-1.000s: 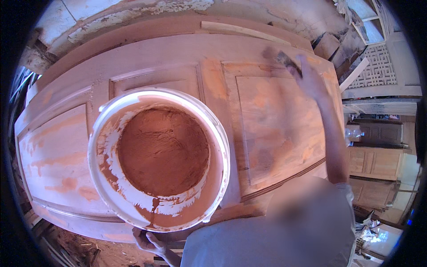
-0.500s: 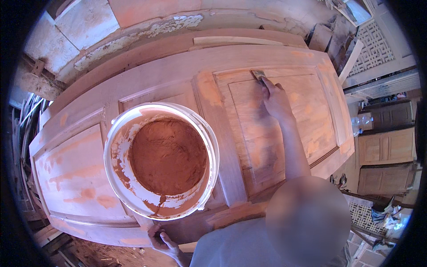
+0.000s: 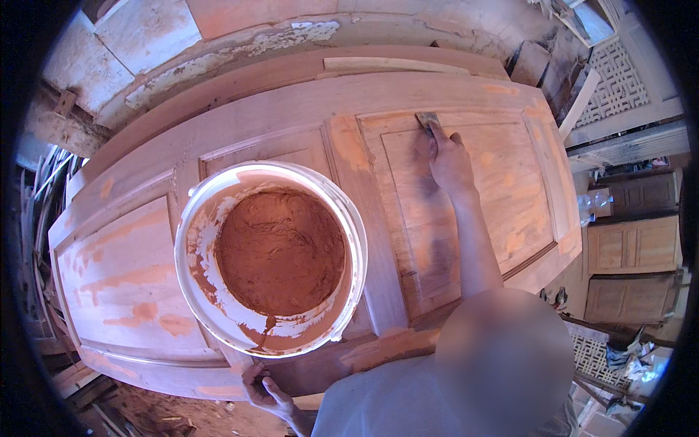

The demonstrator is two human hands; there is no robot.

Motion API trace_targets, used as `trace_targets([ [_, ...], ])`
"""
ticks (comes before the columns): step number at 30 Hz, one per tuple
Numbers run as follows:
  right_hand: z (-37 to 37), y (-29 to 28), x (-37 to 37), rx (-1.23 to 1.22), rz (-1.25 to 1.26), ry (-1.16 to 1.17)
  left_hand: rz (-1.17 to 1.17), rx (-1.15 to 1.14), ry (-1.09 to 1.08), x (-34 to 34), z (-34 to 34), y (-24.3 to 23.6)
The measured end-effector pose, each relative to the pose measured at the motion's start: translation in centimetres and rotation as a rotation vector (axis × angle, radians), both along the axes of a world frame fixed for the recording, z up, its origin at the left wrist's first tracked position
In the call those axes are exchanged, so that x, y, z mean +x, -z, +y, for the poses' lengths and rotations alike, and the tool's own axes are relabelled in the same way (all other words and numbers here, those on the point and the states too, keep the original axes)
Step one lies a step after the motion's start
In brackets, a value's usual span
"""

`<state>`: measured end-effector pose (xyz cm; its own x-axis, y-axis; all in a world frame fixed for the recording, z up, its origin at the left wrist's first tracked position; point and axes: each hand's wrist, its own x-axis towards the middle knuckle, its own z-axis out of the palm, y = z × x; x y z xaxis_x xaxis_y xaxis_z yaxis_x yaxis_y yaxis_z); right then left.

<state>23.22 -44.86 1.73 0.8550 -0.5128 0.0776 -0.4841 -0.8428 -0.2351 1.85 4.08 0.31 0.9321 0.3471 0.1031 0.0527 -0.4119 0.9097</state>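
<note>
A wooden panelled door [image 3: 291, 108] lies flat before me, with orange-brown filler patches over its panels and frame. My right hand [image 3: 450, 162] reaches over the right-hand panel and is closed round a small putty knife [image 3: 427, 121]. The knife's blade is at the far-left corner of that panel, by the moulding. A white bucket [image 3: 358, 251] stands over the door's middle, partly filled with thick reddish-brown paste [image 3: 282, 251]. At the door's near edge, just below the bucket, is my left hand [image 3: 266, 386], its thumb apart from loosely bent fingers; some fingertips are hard to make out.
A long wooden strip [image 3: 397, 65] lies beyond the door's far side. Lattice panels [image 3: 611, 80] and boards lean at the right. Further off are stacked wooden doors [image 3: 633, 244] and clear plastic bottles [image 3: 598, 200]. Scrap wood [image 3: 47, 182] piles up at the left.
The view shifts slightly, so the bucket and door sit a little further right. My right hand stays by the panel's far-left corner with the putty knife. My left hand hardly moves.
</note>
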Motion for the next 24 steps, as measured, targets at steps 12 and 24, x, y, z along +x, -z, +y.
trace_targets([
  [12,0.02,-0.33,-0.09,0.037,0.014,0.003,-0.016,0.015,0.013,-0.13,0.43,0.49],
  [24,-0.14,0.08,-0.25,-0.009,-0.04,-0.007,-0.007,0.025,0.013,0.15,0.09,0.16],
])
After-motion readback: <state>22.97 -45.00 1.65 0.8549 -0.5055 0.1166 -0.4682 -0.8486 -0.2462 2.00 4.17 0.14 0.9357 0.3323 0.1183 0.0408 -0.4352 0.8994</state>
